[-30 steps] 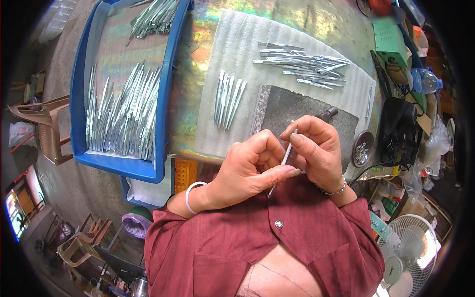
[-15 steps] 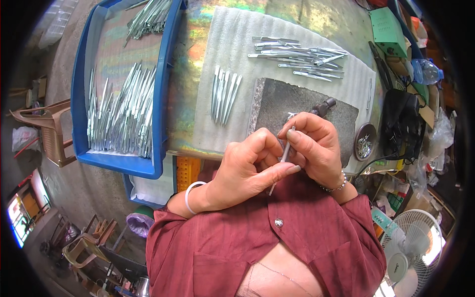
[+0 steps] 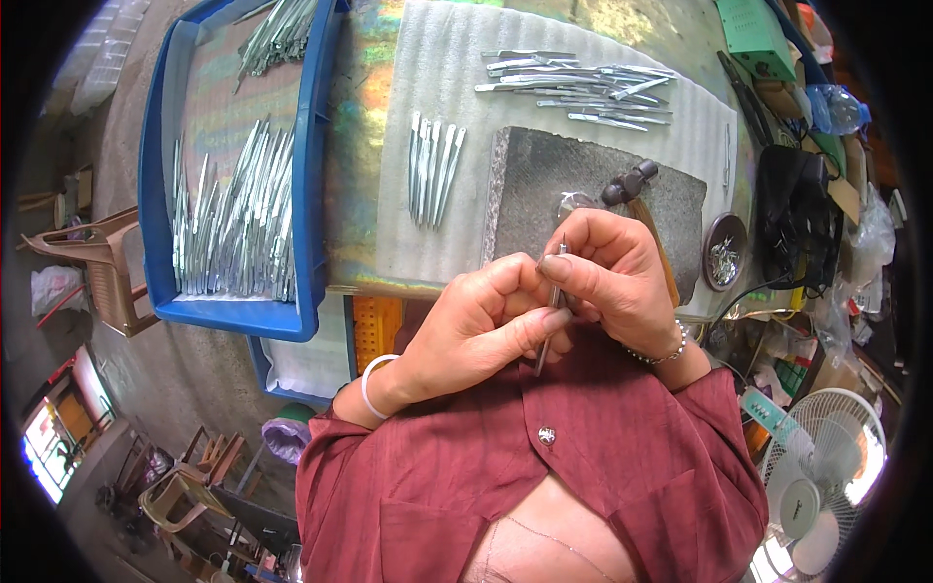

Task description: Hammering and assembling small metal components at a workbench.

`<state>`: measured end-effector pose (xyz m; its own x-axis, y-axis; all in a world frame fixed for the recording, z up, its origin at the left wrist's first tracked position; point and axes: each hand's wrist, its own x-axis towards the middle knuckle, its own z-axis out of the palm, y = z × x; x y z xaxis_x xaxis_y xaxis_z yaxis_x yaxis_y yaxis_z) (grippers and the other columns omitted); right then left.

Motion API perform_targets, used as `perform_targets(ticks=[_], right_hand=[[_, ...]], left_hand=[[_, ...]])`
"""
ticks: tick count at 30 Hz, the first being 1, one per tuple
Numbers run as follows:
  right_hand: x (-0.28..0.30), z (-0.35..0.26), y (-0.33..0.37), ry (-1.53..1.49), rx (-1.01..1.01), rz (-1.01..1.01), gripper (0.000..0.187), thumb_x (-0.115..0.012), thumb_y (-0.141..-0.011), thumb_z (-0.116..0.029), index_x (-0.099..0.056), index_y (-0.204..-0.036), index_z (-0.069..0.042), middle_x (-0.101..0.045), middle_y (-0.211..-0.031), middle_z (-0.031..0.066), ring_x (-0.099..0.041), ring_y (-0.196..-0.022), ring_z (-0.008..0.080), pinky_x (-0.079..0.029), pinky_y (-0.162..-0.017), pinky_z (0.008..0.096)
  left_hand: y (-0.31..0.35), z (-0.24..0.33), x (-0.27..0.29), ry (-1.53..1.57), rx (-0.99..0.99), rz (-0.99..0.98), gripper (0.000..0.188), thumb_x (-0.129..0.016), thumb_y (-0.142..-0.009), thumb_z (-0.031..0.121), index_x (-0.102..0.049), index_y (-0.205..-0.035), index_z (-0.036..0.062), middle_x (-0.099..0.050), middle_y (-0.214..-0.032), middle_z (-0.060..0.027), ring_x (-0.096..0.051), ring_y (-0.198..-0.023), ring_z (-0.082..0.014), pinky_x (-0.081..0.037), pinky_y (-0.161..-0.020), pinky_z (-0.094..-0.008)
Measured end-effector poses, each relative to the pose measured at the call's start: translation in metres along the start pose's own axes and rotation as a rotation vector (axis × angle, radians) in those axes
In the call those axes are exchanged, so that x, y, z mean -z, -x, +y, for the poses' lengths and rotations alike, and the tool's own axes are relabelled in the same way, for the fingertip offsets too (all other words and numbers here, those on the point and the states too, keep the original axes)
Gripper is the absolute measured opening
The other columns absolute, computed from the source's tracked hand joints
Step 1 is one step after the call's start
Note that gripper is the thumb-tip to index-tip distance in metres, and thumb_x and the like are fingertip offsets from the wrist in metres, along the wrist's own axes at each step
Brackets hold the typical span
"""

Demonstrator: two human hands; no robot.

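My left hand (image 3: 466,335) and my right hand (image 3: 622,272) meet in front of my chest, just over the near edge of the table. Both are closed on one slim, pointed, silvery metal piece (image 3: 557,295). It stands nearly upright in the view, its lower end sticking out below my left thumb. My right thumb and fingers pinch its upper part; curled fingers hide some of it. Beyond my hands, a hammer (image 3: 632,182) with a wooden handle lies on a dark stone block (image 3: 525,175). My right hand partly covers a small clear, shiny thing (image 3: 575,201) there.
White foam sheet (image 3: 403,78) bears a row of metal pieces (image 3: 434,175) and a looser pile (image 3: 573,85). At the left stands a blue tray (image 3: 309,185) with many more pieces. A round dish (image 3: 709,272) of small metal bits and a black bag (image 3: 792,209) lie right.
The view has shifted slightly, so the table things sit a little higher. The held piece is more upright, and my left thumb has moved in closer along it.
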<state>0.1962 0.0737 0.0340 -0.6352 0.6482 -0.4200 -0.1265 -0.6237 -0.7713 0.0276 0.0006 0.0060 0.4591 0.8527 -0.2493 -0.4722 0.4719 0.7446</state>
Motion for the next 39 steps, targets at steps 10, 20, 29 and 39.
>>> perform_targets(ticks=[10,20,29,39], right_hand=[[-0.003,0.003,0.004,0.024,0.003,0.002,0.010,-0.062,-0.088,-0.006,-0.055,-0.085,0.000,-0.060,-0.075,0.0016,-0.055,-0.066,0.0042,-0.044,-0.056,0.0184],[-0.007,0.003,0.002,0.043,-0.006,0.018,0.010,-0.062,-0.088,-0.008,-0.056,-0.085,0.000,-0.059,-0.074,0.0011,-0.054,-0.066,0.0038,-0.043,-0.055,0.0175],[-0.006,0.002,-0.002,0.050,-0.001,0.020,0.010,-0.062,-0.089,-0.008,-0.055,-0.086,0.000,-0.059,-0.074,0.0012,-0.054,-0.066,0.0041,-0.043,-0.055,0.0180],[-0.008,0.007,-0.008,0.109,0.061,0.075,0.011,-0.061,-0.088,-0.010,-0.055,-0.084,-0.002,-0.054,-0.065,-0.0020,-0.039,-0.047,-0.0006,-0.027,-0.040,0.0152]], left_hand=[[0.006,0.001,-0.007,0.029,0.045,0.036,0.013,-0.051,-0.094,0.006,-0.048,-0.104,-0.0008,-0.064,-0.083,-0.0091,-0.061,-0.072,-0.0112,-0.049,-0.063,-0.0218],[0.007,0.001,-0.005,0.095,0.048,0.051,0.012,-0.053,-0.094,0.010,-0.050,-0.101,0.0000,-0.064,-0.080,-0.0063,-0.060,-0.067,-0.0086,-0.048,-0.060,-0.0200],[0.003,0.002,-0.002,0.092,0.039,0.048,0.012,-0.053,-0.094,0.010,-0.050,-0.099,0.0000,-0.064,-0.080,-0.0067,-0.061,-0.066,-0.0094,-0.048,-0.059,-0.0203],[-0.001,0.003,0.000,0.111,0.020,0.054,0.012,-0.053,-0.094,0.010,-0.050,-0.100,0.0006,-0.065,-0.083,-0.0074,-0.062,-0.068,-0.0098,-0.049,-0.060,-0.0201]])
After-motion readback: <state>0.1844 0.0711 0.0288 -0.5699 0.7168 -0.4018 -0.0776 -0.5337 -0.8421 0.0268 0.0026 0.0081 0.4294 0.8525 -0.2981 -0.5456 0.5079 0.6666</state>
